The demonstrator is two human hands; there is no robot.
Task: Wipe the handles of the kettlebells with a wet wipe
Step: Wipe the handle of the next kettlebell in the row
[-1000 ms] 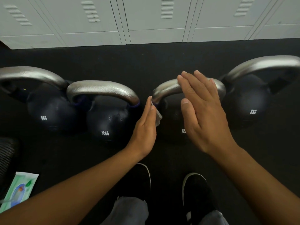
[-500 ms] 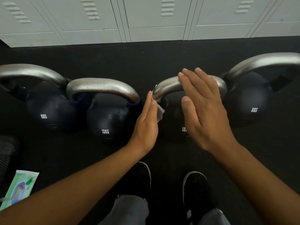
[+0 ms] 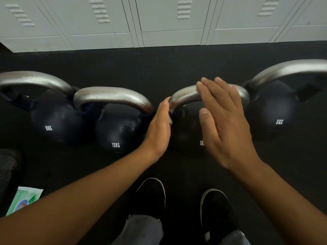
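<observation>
Right, down at the far left a green wet-wipe packet [image 3: 23,200] lies on the black rubber floor [image 3: 159,68], and beside it a dark mesh object, too cut off to name. Sweeping along the row: an 8KG kettlebell [image 3: 54,124], its steel handle [image 3: 33,82] running off the left edge, then a 12KG kettlebell [image 3: 116,131] with its handle [image 3: 113,98] arching left to right, the two nearly touching.

Now the action. The left hand [image 3: 157,128] stands on edge, fingers straight and together, pressed against the left leg of the third kettlebell's handle [image 3: 187,97]. A sliver of pale wet wipe [image 3: 170,120] peeks out between palm and steel; how it is held I cannot tell. The right hand [image 3: 224,124] lies flat, fingers straight and close together, over the crown of that same handle, steadying it.

That handle's long axis runs left to right between the hands, so the wiping hand looks best placed to travel up and rightward over the arch, once the right hand gives way. Space is tight: the second handle sits just left, the right-hand 8KG kettlebell [image 3: 276,117] just beyond. Open floor stretches ahead to the grey lockers [image 3: 168,20].
</observation>
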